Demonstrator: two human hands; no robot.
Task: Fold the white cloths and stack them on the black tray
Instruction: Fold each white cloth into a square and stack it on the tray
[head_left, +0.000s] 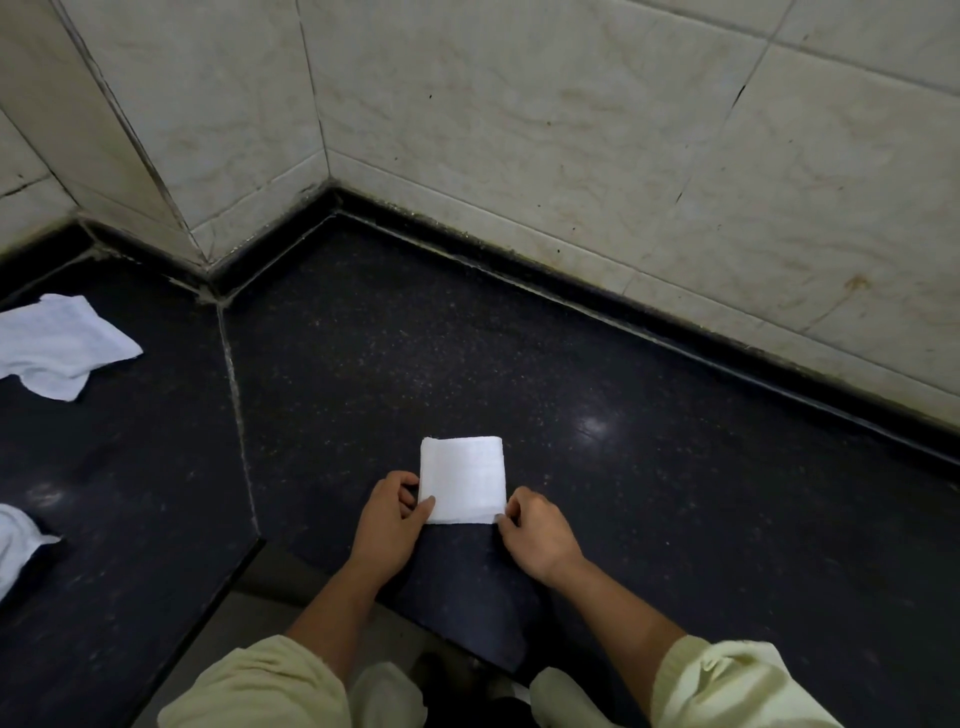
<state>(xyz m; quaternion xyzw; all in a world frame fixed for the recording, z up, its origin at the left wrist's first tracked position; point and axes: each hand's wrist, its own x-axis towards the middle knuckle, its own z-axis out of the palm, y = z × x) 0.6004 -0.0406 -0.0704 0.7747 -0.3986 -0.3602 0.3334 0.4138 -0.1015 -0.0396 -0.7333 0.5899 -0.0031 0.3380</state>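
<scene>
Folded cloth (462, 478): 1 white piece, a compact rectangle lying flat on the dark table (675, 493), close to the front edge and between both hands.

Left hand (389, 525): grip pinching the near left corner, thumb on top, fingers curled at the side edge.

Right hand (540, 535): grip pinching the near right corner.

Purpose, as judged: both near corners are held to square the layers and stop the fold springing open, or to lift the piece as 1 unit.

Loose cloth (57, 343): 1, crumpled, at the far left, well apart from the hands.

Second loose cloth (15, 545): 1, unfolded, cut by the left frame edge.

Black tray: not in view, so its place cannot be told.

Edges: the table front runs under the wrists and angles back to the left. A seam (239, 415) divides 2 slabs. A tiled wall (571, 156) bounds the back and the corner.

Room: the dark surface stretches ahead and right as far as the wall. This looks ample for sliding or lifting.
</scene>
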